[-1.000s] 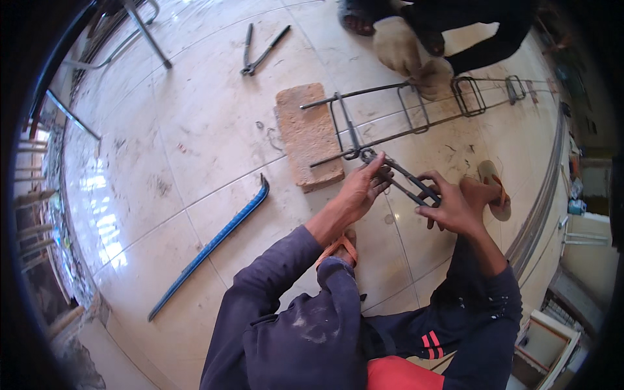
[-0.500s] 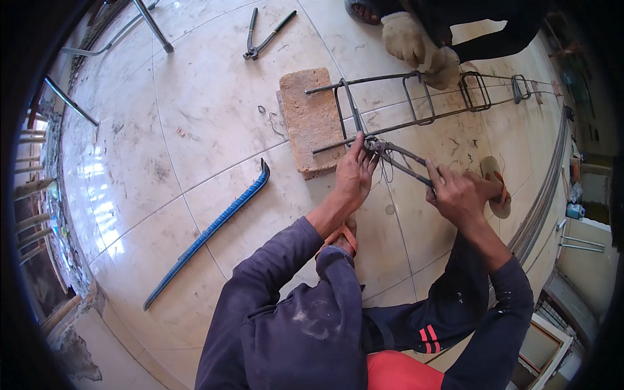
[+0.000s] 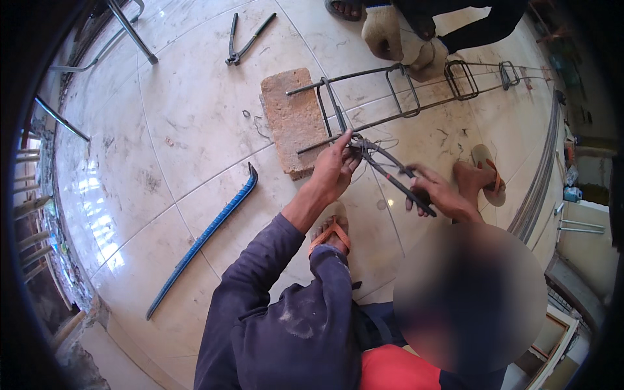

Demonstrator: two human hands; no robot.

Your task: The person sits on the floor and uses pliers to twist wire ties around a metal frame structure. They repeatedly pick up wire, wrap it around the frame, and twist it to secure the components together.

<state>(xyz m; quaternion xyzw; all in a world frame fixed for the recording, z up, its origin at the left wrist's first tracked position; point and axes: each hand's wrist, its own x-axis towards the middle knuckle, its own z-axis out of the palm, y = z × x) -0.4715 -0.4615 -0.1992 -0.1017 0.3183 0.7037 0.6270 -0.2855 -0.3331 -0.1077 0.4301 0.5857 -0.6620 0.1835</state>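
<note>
A rebar frame (image 3: 383,123) of long steel bars and rectangular stirrups lies across the floor, its near end resting on a reddish brick (image 3: 286,120). My left hand (image 3: 331,170) is closed at the lower corner of the end stirrup (image 3: 334,104), thumb on top; its other fingertips are partly hidden. Beside them are the jaws of the pincers (image 3: 398,184), at the same corner. My right hand (image 3: 442,192) has its fingers around the spread handles of these pincers. Thin tie wire (image 3: 385,141) loops out near the jaws.
A co-worker's gloved hands (image 3: 426,58) are at the far side of the frame. Another pair of pincers (image 3: 237,55) and a blue-wrapped bar with a bent tip (image 3: 205,237) lie on the tiles. Metal chair legs (image 3: 136,36) stand at upper left; long rods (image 3: 543,175) lie at right.
The pincer handles have spread wider, and my right hand's fingers have loosened around them. My left hand keeps its place at the stirrup corner. The whole view has shifted slightly.
</note>
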